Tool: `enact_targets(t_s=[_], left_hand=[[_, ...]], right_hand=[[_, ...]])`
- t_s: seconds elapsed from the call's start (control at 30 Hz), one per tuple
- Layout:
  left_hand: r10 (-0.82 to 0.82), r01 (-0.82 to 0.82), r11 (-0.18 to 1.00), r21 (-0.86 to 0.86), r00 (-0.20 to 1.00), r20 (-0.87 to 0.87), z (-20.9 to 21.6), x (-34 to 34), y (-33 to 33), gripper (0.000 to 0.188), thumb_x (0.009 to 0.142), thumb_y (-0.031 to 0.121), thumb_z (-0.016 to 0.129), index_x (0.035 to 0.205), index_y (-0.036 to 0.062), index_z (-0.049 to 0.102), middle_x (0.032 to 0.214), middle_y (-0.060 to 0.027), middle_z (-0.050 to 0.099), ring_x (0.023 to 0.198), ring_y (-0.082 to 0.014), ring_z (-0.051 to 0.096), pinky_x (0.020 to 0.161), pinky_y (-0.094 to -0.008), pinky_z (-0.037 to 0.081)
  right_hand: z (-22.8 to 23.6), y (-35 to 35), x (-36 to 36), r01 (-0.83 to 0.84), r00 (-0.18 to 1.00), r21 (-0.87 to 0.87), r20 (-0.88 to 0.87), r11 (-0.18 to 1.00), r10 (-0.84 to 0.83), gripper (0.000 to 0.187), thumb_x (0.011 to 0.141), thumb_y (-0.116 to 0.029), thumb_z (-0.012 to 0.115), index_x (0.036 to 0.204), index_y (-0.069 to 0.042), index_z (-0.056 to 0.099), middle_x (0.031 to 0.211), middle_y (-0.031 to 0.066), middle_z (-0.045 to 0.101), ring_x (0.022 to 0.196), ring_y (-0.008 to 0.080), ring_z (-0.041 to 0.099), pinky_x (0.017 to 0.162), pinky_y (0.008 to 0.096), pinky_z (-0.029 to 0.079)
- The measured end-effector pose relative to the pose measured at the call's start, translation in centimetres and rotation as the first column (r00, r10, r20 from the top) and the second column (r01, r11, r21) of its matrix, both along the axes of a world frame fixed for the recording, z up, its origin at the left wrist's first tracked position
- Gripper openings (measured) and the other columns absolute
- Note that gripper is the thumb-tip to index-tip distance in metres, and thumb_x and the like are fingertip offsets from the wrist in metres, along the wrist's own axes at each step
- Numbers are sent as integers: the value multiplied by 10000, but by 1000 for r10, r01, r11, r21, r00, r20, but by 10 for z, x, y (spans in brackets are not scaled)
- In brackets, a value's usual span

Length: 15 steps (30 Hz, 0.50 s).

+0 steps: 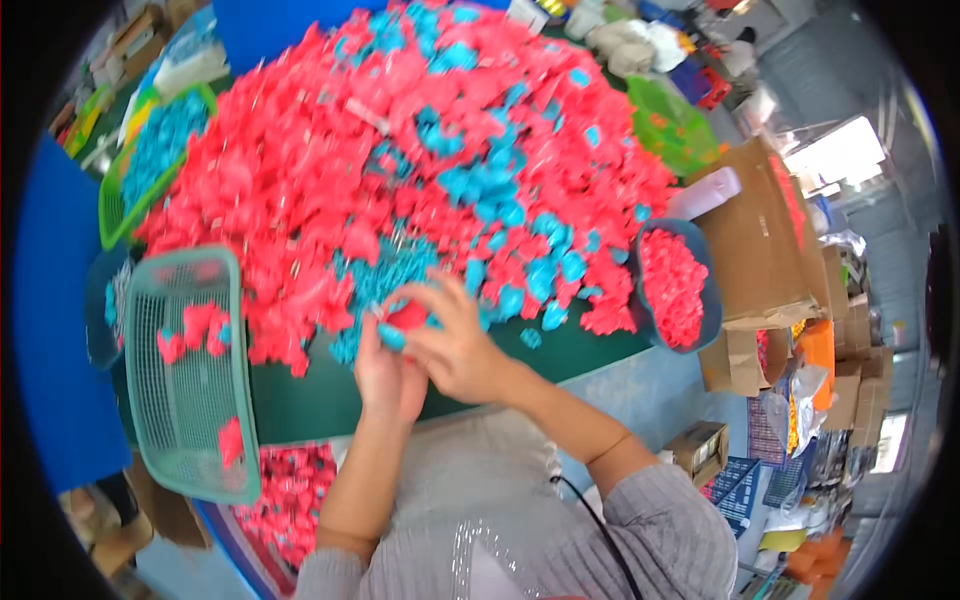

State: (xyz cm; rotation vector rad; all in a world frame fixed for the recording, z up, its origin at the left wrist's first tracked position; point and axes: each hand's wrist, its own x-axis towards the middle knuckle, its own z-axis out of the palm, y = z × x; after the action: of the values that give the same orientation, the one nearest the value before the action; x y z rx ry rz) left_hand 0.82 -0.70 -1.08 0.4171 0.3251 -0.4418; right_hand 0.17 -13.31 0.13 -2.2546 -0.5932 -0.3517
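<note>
Both hands meet at the near edge of a big heap of small parts. My left hand (388, 378) is closed, its fingertips at a small blue plastic piece (391, 337). Over it bends my right hand (462, 345), thumb and fingers pinched around a small pinkish-red plastic piece (408, 315) that touches or nearly touches the blue one. Fingers partly hide both pieces, so how they join cannot be seen. Just beyond the hands lies a pile of thin blue parts (405, 270), in front of the heap of pinkish-red parts (290, 160) mixed with blue ones.
A pale green basket (240, 375) with a few parts stands at left, a green basket (112, 215) of blue parts behind it. At right are a dark bin (647, 325) of pink parts and a cardboard box (755, 270). Below the green table (300, 405) sits a tub of pink parts (285, 500).
</note>
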Motion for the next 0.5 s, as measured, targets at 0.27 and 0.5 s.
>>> enact_targets(t_s=[0.27, 0.5], left_hand=[[50, -46, 992, -113, 998, 29, -9, 7, -16, 451, 1023, 399, 253, 1199, 53, 484, 1131, -100, 554, 1058, -201, 529, 964, -364, 406], [145, -146, 988, 41, 989, 14, -8, -7, -9, 489, 1021, 433, 223, 1206, 56, 474, 1117, -92, 557, 1035, -172, 532, 929, -344, 429]], right_hand=[[2, 3, -2, 210, 978, 14, -4, 978, -210, 57, 725, -52, 684, 768, -39, 648, 1219, 151, 523, 1242, 419, 360, 1032, 523, 267], [-2, 23, -9, 225, 974, -26, -22, 974, -225, 51, 741, -47, 690, 773, -40, 652, 1240, 155, 514, 1251, 407, 361, 1031, 503, 275]])
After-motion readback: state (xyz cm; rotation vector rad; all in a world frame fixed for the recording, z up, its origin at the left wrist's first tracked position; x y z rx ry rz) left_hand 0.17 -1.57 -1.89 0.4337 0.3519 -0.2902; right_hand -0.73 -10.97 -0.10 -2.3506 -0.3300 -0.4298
